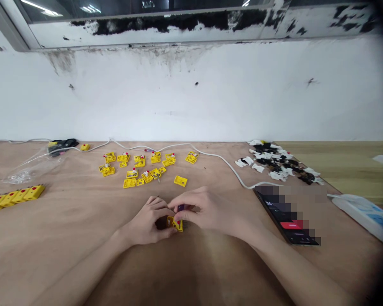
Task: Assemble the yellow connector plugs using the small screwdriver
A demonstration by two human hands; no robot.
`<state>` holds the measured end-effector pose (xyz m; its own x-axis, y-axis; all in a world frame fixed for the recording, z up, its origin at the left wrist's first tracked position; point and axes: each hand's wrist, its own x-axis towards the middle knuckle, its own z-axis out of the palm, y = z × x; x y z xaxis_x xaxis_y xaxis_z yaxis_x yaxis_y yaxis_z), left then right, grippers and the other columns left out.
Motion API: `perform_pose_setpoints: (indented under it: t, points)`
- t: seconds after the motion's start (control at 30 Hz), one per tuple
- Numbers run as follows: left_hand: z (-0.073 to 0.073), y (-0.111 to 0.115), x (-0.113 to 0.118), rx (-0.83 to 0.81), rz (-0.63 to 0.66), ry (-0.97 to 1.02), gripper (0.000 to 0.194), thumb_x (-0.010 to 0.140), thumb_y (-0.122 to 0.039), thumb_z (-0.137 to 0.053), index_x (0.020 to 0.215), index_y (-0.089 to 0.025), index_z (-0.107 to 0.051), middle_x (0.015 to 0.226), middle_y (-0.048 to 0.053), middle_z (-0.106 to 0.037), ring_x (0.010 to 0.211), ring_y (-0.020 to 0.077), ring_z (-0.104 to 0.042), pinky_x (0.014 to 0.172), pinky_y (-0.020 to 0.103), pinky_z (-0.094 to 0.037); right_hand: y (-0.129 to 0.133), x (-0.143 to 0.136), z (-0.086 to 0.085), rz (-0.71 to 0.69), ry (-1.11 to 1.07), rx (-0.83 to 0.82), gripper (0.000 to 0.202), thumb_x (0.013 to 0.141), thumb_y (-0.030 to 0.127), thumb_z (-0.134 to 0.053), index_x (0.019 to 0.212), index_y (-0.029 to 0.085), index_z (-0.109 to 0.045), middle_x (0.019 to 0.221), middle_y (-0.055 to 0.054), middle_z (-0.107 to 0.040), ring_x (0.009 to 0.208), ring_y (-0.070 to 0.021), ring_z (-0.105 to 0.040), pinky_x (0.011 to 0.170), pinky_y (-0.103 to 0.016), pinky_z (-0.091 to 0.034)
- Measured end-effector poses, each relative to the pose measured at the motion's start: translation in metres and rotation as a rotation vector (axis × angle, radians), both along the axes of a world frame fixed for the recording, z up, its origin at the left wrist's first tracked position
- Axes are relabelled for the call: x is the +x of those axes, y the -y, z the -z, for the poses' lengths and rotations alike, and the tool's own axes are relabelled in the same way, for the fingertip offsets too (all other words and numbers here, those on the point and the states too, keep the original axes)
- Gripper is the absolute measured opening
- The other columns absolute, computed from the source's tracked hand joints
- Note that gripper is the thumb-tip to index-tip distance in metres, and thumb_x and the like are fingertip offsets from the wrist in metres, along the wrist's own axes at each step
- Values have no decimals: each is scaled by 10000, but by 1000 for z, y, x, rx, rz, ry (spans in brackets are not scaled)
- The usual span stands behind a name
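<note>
My left hand is closed on the left side of a small yellow plastic case, holding it low over the wooden table. Red and dark parts show inside the case, though fingers cover much of it. My right hand reaches over from the other side, thumb and fingers pinched around a small dark purple piece just above the case. Its exact kind is hidden by the fingers. Beyond my hands lies a loose yellow case half.
Several opened yellow cases with red and white parts are spread farther back. Closed yellow cases line up at left, near a clear plastic bag. Right are black and white pieces, a phone, a power strip and a white cable.
</note>
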<state>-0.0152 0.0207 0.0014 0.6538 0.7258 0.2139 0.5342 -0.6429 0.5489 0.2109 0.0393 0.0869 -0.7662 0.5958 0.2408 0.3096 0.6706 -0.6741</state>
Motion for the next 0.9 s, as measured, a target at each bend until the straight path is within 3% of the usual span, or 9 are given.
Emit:
perform_pose_setpoints:
  t: [0.07,0.23,0.37,0.43,0.53,0.63,0.7,0.83,0.9]
  points:
    - [0,0,0,9,5,2,177,839,-340,-723,983,-245,-683,1063,19,-682,1019,212,-591,950,363,-370,1,-2,-1,1,-15,25,218,928,213,-677,1137,238,-733,983,-25,-759,826,-155,-691,764,-260,-511]
    - [1,0,0,26,4,8,254,828,-329,-734,1065,-259,-675,1094,20,-683,1049,216,-586,965,362,-370,4,0,-6,-32,6,7,339,970,151,-574,1288,236,-655,1053,-56,-744,870,-165,-686,751,-271,-500]
    - [2,0,0,11,6,-3,190,849,-364,-717,999,-252,-683,1013,17,-688,993,209,-592,938,361,-373,3,0,-5,-4,19,39,154,920,181,-675,1043,222,-758,860,-21,-734,733,-144,-658,692,-256,-482]
    - [1,0,0,17,0,-5,198,840,-362,-726,996,-248,-684,1050,21,-685,1001,210,-591,933,360,-370,1,-1,-3,56,25,74,105,908,228,-702,989,208,-765,861,-32,-727,723,-148,-649,682,-264,-486]
    - [-1,2,0,20,-10,-19,255,841,-364,-726,1069,-259,-682,1103,29,-682,1031,218,-589,938,367,-367,-1,-2,1,77,-46,72,196,911,186,-687,1095,223,-744,1013,-48,-749,844,-164,-686,776,-285,-522]
    - [-4,3,1,19,-20,-30,244,860,-384,-706,1076,-273,-690,1063,25,-691,1002,216,-598,918,366,-375,-4,0,1,37,-119,49,188,892,141,-691,1042,229,-763,963,-32,-766,810,-155,-699,772,-278,-535]
    - [-5,4,1,24,-31,-40,230,860,-391,-705,1059,-276,-699,1034,21,-698,973,212,-608,905,368,-378,-4,3,-2,18,-69,35,177,891,151,-694,1033,226,-768,938,-36,-762,794,-158,-692,752,-277,-532]
    - [-2,4,1,46,-34,-45,237,860,-384,-706,1077,-291,-707,1102,23,-703,1010,214,-627,915,377,-372,-2,9,-10,-40,84,-14,378,959,92,-551,1270,271,-669,1127,-42,-735,956,-174,-681,810,-295,-517]
    - [-1,4,0,51,-31,-51,240,864,-385,-699,1083,-286,-704,1056,22,-705,965,206,-633,888,371,-375,0,9,-11,-43,99,-18,371,951,57,-531,1199,271,-704,1073,-22,-746,924,-164,-683,793,-281,-507]
